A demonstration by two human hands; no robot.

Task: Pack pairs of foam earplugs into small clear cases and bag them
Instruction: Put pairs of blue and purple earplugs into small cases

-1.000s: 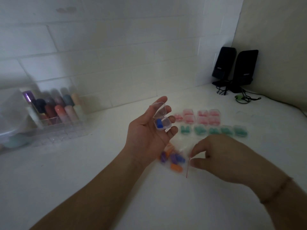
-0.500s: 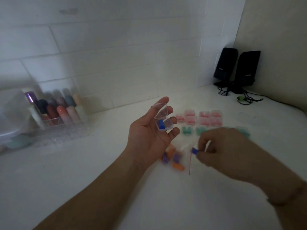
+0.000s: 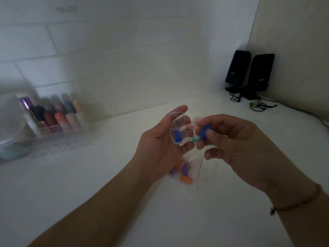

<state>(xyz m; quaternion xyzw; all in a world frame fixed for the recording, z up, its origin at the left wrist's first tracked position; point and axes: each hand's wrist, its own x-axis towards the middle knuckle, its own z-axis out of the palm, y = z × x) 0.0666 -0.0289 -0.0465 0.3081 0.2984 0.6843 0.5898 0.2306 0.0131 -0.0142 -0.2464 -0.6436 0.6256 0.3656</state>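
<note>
My left hand (image 3: 158, 143), palm up, holds a small clear case (image 3: 178, 136) on its fingers with the hinged lid (image 3: 178, 120) standing open. One blue earplug (image 3: 177, 136) lies inside the case. My right hand (image 3: 236, 145) pinches a second blue earplug (image 3: 204, 131) between thumb and fingers, just right of the case and apart from it. Below my hands a clear bag with a red seal line (image 3: 199, 173) lies on the white counter, holding orange and purple earplugs (image 3: 185, 179). Filled cases with pink and green plugs (image 3: 193, 139) are mostly hidden behind my hands.
A clear organiser (image 3: 58, 138) with several coloured tubes stands at the back left, beside a blurred pale container (image 3: 10, 148). Two black speakers (image 3: 249, 73) with cables sit in the back right corner. A tiled wall runs behind the white counter (image 3: 106, 184).
My right hand rose from the bag with a blue earplug and came up beside the open case. My left hand kept the case held open and shifted slightly.
</note>
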